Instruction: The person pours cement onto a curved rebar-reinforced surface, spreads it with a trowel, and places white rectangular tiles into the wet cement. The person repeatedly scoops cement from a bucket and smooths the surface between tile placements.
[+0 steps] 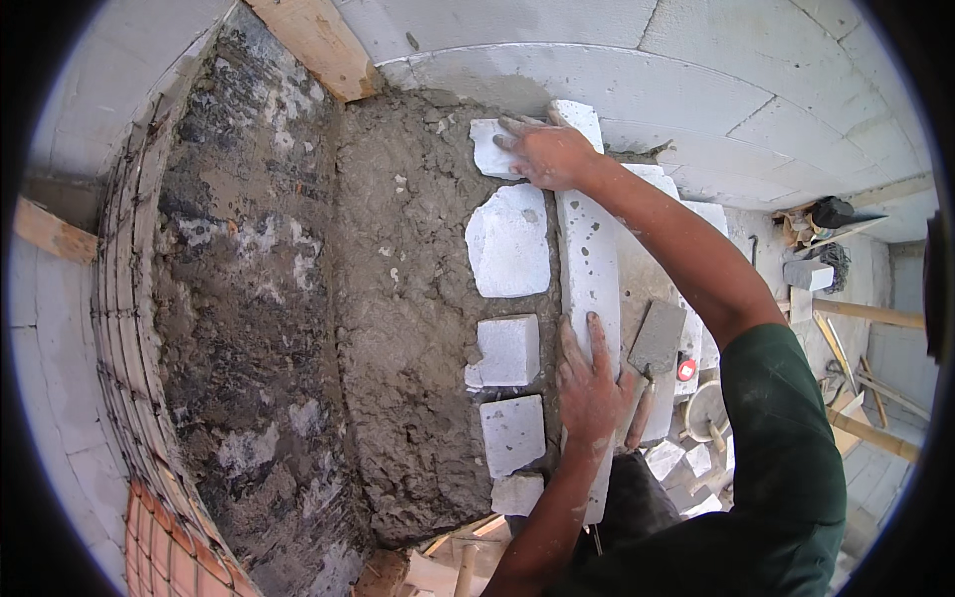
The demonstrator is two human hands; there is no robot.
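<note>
My right hand (552, 154) reaches to the far end of a long white slab (591, 261). Its fingers are stretched over a small white block (489, 159) beside the slab. My left hand (594, 388) lies on the slab nearer to me, fingers extended and apart. Left of the slab, a row of rough-cut white block pieces sits in wet grey mortar (398, 298): a large irregular piece (508, 242), a chipped one (507, 350), a squarish one (513, 434) and a small one (517, 494). A trowel (658, 336) with mortar on its blade lies right of my left hand.
A dark, mortar-smeared panel (249, 298) and wire mesh (124, 328) border the mortar on the left. A pale block wall (597, 70) rises at the far side, with a wooden beam (318, 45) against it. A red tape measure (686, 370) and a bucket (704, 411) are at right.
</note>
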